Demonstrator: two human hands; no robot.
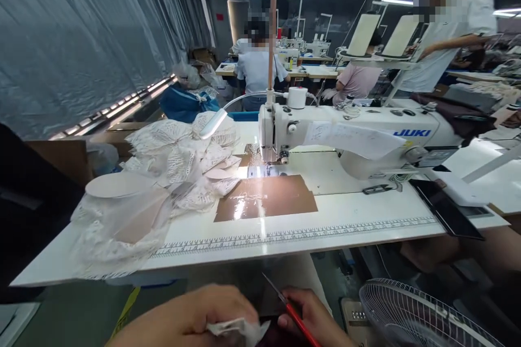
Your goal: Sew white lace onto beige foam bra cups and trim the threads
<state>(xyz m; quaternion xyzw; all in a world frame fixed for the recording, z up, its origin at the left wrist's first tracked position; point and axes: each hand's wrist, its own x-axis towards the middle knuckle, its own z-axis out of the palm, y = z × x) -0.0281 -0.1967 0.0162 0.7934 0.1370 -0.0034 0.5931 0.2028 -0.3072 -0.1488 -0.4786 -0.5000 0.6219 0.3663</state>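
At the bottom of the head view, below the table's front edge, my left hand is closed on a small piece of white fabric. Just to its right, my right hand grips a red-handled tool with a thin metal tip pointing up and left. The tool and the fabric are apart. Beyond my hands, a white JUKI sewing machine stands on the white table. A brown sheet lies in front of its needle area. White lace pieces are heaped at the left.
A phone-like dark device lies at the table's right end. Below it is a fan. Small snips lie by the machine base. A lamp hangs over the lace. Several people work behind, one standing at the right.
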